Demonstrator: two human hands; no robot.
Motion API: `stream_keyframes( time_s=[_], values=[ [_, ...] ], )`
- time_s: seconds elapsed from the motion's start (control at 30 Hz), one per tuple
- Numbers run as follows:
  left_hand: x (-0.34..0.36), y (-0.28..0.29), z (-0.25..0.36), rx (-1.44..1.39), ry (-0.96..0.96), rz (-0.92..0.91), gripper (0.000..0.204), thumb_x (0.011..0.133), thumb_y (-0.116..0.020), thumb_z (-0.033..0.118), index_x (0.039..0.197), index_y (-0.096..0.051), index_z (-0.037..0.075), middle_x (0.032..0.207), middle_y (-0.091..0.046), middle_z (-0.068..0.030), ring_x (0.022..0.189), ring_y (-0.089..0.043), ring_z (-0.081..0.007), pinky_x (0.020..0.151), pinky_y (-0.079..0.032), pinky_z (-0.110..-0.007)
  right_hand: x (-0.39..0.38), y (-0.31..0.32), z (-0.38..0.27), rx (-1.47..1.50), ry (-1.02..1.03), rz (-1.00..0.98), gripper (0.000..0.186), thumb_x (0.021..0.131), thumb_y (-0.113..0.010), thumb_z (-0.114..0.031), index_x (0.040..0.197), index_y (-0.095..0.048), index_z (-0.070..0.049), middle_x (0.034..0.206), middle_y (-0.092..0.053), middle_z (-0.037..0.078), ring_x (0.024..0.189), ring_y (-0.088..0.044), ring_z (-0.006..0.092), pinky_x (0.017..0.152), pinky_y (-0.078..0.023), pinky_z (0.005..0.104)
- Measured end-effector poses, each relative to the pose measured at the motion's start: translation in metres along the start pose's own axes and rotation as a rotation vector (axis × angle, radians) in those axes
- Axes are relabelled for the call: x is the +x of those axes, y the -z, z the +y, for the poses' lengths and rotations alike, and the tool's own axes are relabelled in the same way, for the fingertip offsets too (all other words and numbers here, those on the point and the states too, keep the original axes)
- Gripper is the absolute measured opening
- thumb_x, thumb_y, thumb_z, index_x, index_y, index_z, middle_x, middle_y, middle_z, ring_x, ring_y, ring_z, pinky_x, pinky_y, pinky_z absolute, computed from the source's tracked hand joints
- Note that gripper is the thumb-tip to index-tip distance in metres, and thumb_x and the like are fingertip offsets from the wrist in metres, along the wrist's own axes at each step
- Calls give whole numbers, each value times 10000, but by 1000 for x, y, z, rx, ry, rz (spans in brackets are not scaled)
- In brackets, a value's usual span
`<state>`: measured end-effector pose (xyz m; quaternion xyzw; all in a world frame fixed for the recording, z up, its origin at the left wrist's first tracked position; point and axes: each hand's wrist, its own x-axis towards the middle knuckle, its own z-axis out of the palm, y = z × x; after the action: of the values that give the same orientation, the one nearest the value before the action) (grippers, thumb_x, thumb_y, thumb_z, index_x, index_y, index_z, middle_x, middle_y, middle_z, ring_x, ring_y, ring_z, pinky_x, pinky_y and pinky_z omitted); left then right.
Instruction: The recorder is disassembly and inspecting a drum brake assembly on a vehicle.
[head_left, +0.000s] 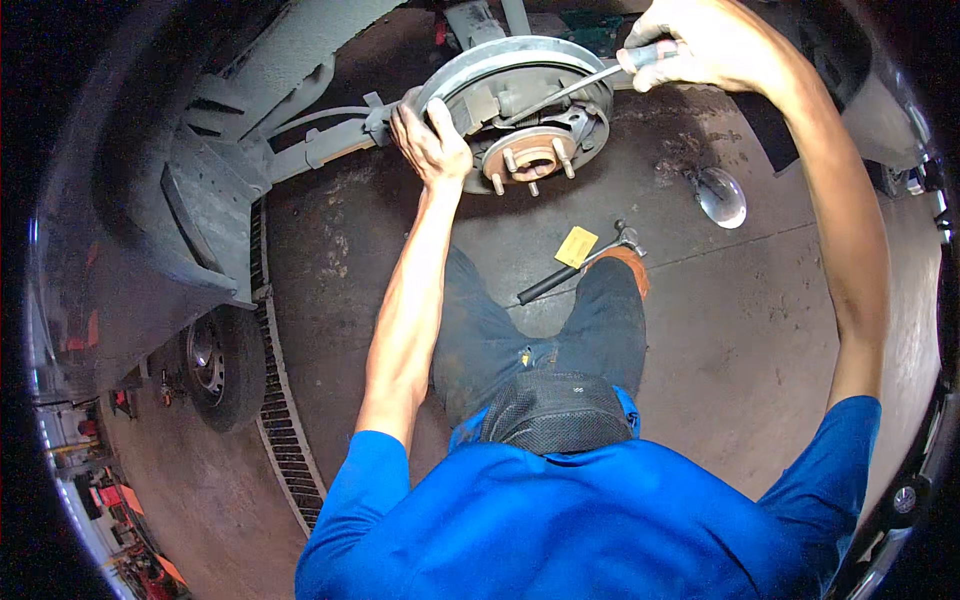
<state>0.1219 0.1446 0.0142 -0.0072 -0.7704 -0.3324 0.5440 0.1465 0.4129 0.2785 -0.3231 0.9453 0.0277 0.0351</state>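
A drum brake assembly (560, 95) without its drum hangs at the top middle, with a rusty hub (530, 150) and several wheel studs at its front. My left hand (430, 145) is closed around the assembly's left rim, thumb on the near face and fingers partly hidden behind the edge. High on the right, my right hand (700, 45) grips a screwdriver (585, 85) by its grey and red handle. The screwdriver's long shaft slants down leftward across the upper part of the brake. Its tip is among the brake parts near a spring, too small to make out exactly.
Below the hub, a hammer (560, 282) with a black grip lies on the floor beside a yellow card (576, 246), near my brown boot (625, 265). A shiny round dish (720, 197) sits to the right. At left are a wheel (222, 370) and a floor grate (282, 420).
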Motion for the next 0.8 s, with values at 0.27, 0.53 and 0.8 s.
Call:
stream_keyframes(
  time_s=[0.27,0.53,0.8],
  values=[
    [0,1,4,1,22,-3,341,937,-431,243,1056,-551,-53,1013,-574,-254,966,-536,-417,872,-399,-460,6,-55,41,320,140,200,356,715,-756,-305,921,-705,-19,698,-650,101,634,-577,157,596,-457,288],
    [0,0,3,-64,-1,18,346,929,-460,288,1039,-541,-30,981,-559,-225,934,-522,-400,841,-380,-471,0,-22,0,-73,65,170,381,699,-750,-353,846,-708,-5,618,-609,119,522,-541,208,527,-415,353],
    [2,4,8,-51,33,-23,364,947,-424,269,1068,-544,-53,1031,-567,-263,981,-532,-415,891,-384,-467,10,-43,44,111,97,127,408,723,-723,-441,828,-716,-46,660,-643,88,589,-598,221,550,-454,345]
  ],
)
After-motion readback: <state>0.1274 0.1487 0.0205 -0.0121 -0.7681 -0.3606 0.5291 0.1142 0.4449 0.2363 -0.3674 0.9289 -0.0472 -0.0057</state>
